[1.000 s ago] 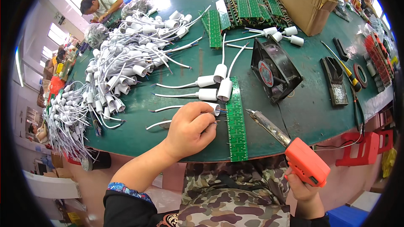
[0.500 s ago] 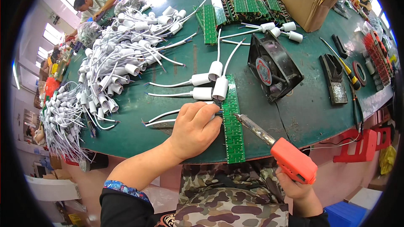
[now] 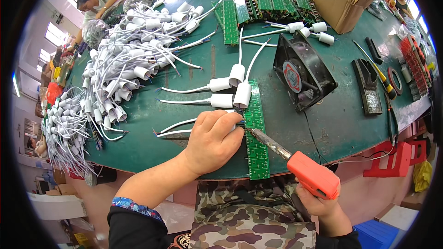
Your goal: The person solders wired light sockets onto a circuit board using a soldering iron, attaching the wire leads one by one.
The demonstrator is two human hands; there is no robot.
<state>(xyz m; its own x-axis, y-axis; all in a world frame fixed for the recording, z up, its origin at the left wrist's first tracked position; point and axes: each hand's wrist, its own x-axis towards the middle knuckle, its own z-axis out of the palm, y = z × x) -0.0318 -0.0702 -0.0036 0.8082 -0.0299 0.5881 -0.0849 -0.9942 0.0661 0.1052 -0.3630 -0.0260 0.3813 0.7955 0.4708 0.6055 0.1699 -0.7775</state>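
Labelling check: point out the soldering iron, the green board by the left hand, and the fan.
Soldering iron (image 3: 302, 168): head view, front of its red handle.
Green board (image 3: 258, 157): head view, lower half.
Fan (image 3: 292, 77): head view, hub.

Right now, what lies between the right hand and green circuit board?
The red soldering iron; the head view shows it running from right hand to board.

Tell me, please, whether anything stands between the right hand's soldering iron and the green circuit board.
Nothing visible does: the soldering iron in the right hand has its tip at the left edge of the circuit board, though contact can't be told. The left hand is close beside that tip; the black fan stands clear of the path.
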